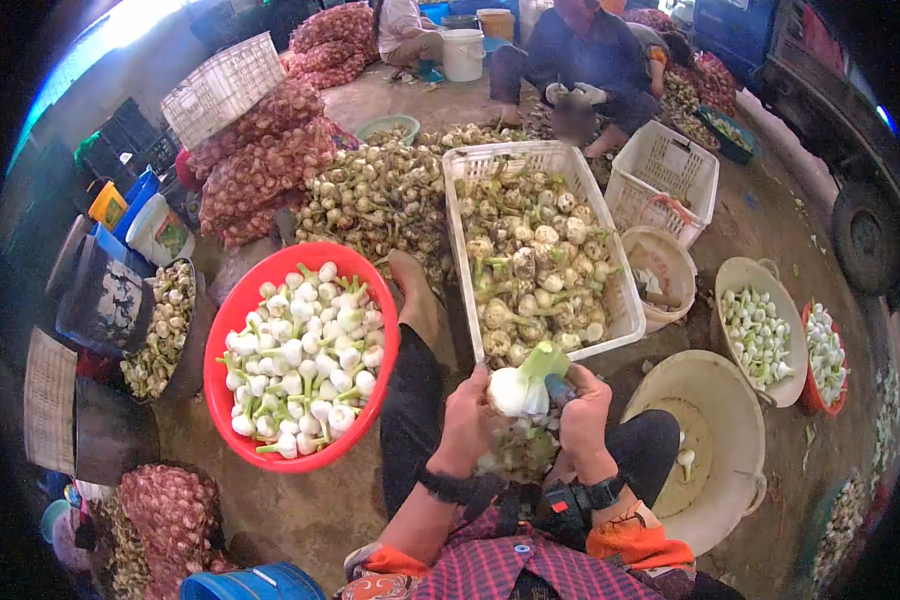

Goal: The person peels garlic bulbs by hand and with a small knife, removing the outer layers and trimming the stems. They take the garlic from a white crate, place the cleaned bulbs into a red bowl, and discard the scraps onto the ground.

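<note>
A white garlic bulb (510, 391) with a thick green cut stem is gripped by my left hand (464, 418), fingers wrapped round its left side. My right hand (587, 408) is closed at the stem's right side, around something bluish that I cannot make out. Loose peelings (522, 447) lie below the two hands. Just beyond them stands a white crate (623, 270) of unpeeled, dirty bulbs. To the left, a red basin (215, 350) holds clean white bulbs with short green stems.
A beige tub (740, 430) with one bulb inside stands at the right. Behind the crate are a white basket (705, 190) and a bucket (660, 250). Unpeeled garlic (370, 195) is heaped beyond the basin, beside red net sacks (260, 150). Seated people (595, 60) are at the back.
</note>
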Demonstrator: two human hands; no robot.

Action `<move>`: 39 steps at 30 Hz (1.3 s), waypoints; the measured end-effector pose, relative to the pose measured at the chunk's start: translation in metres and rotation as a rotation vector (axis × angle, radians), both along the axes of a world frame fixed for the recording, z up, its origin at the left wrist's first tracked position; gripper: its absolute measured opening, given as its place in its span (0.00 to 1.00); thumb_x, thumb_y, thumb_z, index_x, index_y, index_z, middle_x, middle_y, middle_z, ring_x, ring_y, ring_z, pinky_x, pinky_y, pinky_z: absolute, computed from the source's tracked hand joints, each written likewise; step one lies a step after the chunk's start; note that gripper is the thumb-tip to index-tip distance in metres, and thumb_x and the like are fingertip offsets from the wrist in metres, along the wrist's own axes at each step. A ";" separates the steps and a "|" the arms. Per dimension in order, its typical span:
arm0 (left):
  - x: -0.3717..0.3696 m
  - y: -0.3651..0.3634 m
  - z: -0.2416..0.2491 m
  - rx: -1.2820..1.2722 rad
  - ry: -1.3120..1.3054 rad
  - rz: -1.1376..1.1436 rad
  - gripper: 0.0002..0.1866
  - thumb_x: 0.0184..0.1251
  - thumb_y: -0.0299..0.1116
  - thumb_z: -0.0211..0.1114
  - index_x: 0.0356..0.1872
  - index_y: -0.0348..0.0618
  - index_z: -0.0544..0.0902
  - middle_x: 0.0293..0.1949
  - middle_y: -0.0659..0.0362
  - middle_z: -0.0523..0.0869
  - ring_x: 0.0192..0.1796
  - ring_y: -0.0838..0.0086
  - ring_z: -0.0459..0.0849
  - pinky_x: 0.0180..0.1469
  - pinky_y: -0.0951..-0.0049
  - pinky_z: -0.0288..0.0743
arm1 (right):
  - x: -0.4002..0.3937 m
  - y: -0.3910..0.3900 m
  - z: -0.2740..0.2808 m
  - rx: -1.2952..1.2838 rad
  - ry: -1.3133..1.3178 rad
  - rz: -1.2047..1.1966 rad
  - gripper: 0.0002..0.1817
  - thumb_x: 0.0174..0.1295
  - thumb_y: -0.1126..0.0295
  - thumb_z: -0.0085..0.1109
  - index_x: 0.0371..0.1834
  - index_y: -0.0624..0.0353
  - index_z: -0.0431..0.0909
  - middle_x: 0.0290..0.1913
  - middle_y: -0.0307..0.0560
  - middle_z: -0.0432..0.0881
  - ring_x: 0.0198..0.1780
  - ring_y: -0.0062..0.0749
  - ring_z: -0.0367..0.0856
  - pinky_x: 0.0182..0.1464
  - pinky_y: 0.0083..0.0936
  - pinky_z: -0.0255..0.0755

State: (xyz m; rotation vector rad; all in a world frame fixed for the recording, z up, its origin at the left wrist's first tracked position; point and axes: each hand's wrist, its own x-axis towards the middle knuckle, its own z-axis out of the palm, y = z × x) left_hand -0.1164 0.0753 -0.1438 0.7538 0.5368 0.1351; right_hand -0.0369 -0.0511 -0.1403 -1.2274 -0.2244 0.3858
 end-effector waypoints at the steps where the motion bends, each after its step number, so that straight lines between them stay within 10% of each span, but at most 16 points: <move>1: -0.008 -0.002 0.002 0.042 0.007 0.008 0.22 0.66 0.42 0.53 0.53 0.33 0.74 0.47 0.55 0.81 0.46 0.68 0.82 0.48 0.67 0.78 | -0.002 -0.002 0.004 -0.078 -0.065 0.020 0.15 0.53 0.88 0.51 0.45 0.72 0.77 0.41 0.44 0.82 0.40 0.23 0.79 0.46 0.20 0.72; 5: -0.021 -0.011 -0.014 0.170 -0.079 0.127 0.26 0.50 0.22 0.67 0.54 0.30 0.72 0.47 0.56 0.80 0.47 0.75 0.80 0.51 0.75 0.74 | -0.009 -0.001 -0.007 0.084 0.243 0.030 0.13 0.55 0.86 0.53 0.44 0.70 0.78 0.39 0.45 0.82 0.38 0.26 0.81 0.42 0.23 0.75; 11: -0.032 -0.005 -0.008 0.416 -0.278 0.011 0.28 0.49 0.22 0.67 0.55 0.33 0.72 0.49 0.57 0.80 0.53 0.74 0.78 0.56 0.74 0.72 | 0.034 -0.007 -0.073 0.200 0.392 -0.213 0.10 0.56 0.84 0.48 0.39 0.68 0.79 0.35 0.44 0.82 0.33 0.29 0.81 0.35 0.26 0.76; 14: -0.034 -0.004 -0.003 0.228 -0.362 -0.009 0.34 0.47 0.23 0.70 0.60 0.37 0.68 0.53 0.56 0.78 0.55 0.69 0.77 0.57 0.66 0.73 | 0.036 -0.004 -0.085 -0.303 0.090 -0.232 0.15 0.50 0.84 0.47 0.39 0.66 0.80 0.36 0.46 0.82 0.33 0.33 0.81 0.37 0.30 0.75; 15: -0.034 -0.005 0.002 0.127 -0.343 0.011 0.36 0.47 0.24 0.70 0.61 0.39 0.67 0.54 0.55 0.77 0.55 0.67 0.77 0.56 0.62 0.74 | 0.031 -0.016 -0.085 -0.768 -0.208 -0.005 0.18 0.45 0.82 0.48 0.41 0.64 0.80 0.39 0.49 0.83 0.37 0.33 0.80 0.43 0.30 0.74; 18: -0.038 0.000 -0.009 -0.209 -0.399 0.019 0.38 0.50 0.30 0.66 0.66 0.52 0.61 0.58 0.53 0.73 0.58 0.50 0.74 0.52 0.45 0.74 | 0.017 -0.026 -0.082 -1.061 -1.085 0.145 0.24 0.45 0.80 0.52 0.50 0.61 0.77 0.49 0.55 0.79 0.46 0.42 0.79 0.49 0.27 0.72; 20: -0.041 0.002 -0.031 -0.342 -0.456 0.008 0.35 0.55 0.35 0.63 0.66 0.56 0.62 0.59 0.52 0.72 0.60 0.41 0.70 0.51 0.39 0.73 | 0.009 -0.021 -0.016 -0.685 -0.697 0.307 0.25 0.45 0.80 0.52 0.52 0.61 0.76 0.46 0.55 0.78 0.44 0.48 0.78 0.47 0.28 0.73; 21: -0.041 -0.002 -0.023 -0.356 -0.431 0.000 0.37 0.52 0.39 0.64 0.66 0.52 0.60 0.56 0.54 0.73 0.56 0.53 0.75 0.51 0.46 0.75 | 0.005 -0.017 0.009 -0.499 -0.494 0.368 0.26 0.45 0.81 0.53 0.53 0.61 0.75 0.45 0.55 0.78 0.43 0.51 0.78 0.46 0.29 0.74; 29: -0.043 -0.010 -0.028 -0.223 -0.161 -0.034 0.27 0.58 0.33 0.60 0.61 0.46 0.65 0.54 0.55 0.73 0.54 0.66 0.76 0.52 0.57 0.74 | -0.011 -0.012 0.023 -0.886 -1.336 0.483 0.16 0.43 0.75 0.58 0.38 0.63 0.73 0.28 0.46 0.72 0.30 0.39 0.77 0.30 0.30 0.73; 39: -0.040 0.008 -0.021 -0.008 -0.156 -0.243 0.38 0.46 0.30 0.64 0.62 0.33 0.63 0.53 0.53 0.76 0.52 0.69 0.78 0.57 0.69 0.71 | 0.013 0.004 0.000 -0.838 -1.309 0.343 0.10 0.40 0.75 0.58 0.26 0.57 0.69 0.26 0.48 0.73 0.29 0.46 0.76 0.30 0.38 0.70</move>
